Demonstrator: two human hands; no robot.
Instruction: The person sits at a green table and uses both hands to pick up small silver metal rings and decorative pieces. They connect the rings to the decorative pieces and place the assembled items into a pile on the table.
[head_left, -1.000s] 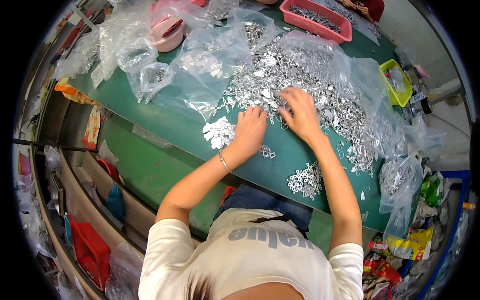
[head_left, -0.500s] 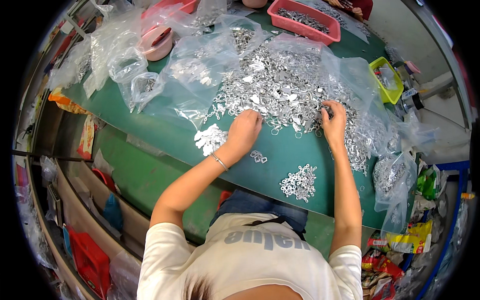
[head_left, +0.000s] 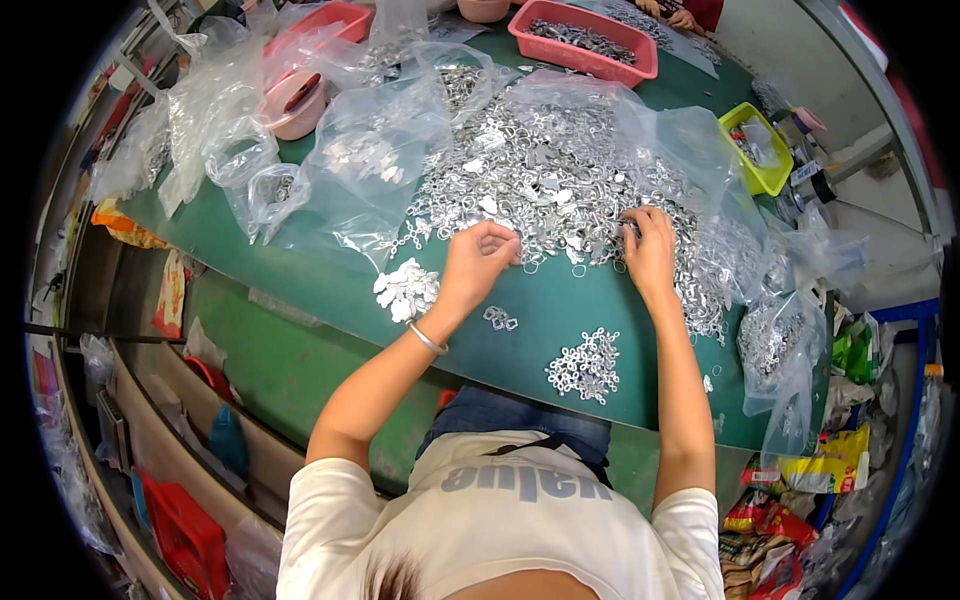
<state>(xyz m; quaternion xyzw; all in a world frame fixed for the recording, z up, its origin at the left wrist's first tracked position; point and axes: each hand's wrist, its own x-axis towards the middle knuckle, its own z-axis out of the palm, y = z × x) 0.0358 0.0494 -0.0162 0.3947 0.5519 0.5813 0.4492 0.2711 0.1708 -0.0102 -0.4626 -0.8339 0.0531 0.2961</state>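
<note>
A wide heap of small silver metal pieces (head_left: 560, 170), rings and flat shapes mixed, lies on the green tabletop (head_left: 400, 335). My left hand (head_left: 482, 260) is at the heap's front edge, fingertips pinched together; whatever may be between them is too small to make out. Farther right, my right hand (head_left: 652, 250) touches the heap with fingers bent and thumb apart from the forefinger. Beside my left wrist is a small pile of flat whitish pieces (head_left: 407, 290). Several squarish links (head_left: 500, 318) lie just right of that wrist. Between my forearms, near the table edge, sits a pile of small looped pieces (head_left: 584, 366).
Clear plastic bags (head_left: 375, 150) spread around the heap, another bag of pieces (head_left: 775, 345) at right. A pink tray (head_left: 585, 45), pink bowl (head_left: 296, 105) and yellow-green basket (head_left: 757, 150) stand beyond. Another person's hands (head_left: 680, 18) work at the far edge.
The whole view has shifted slightly. My left hand has turned and moved a little right along the heap's edge, fingers still together. My right hand stays at the heap.
</note>
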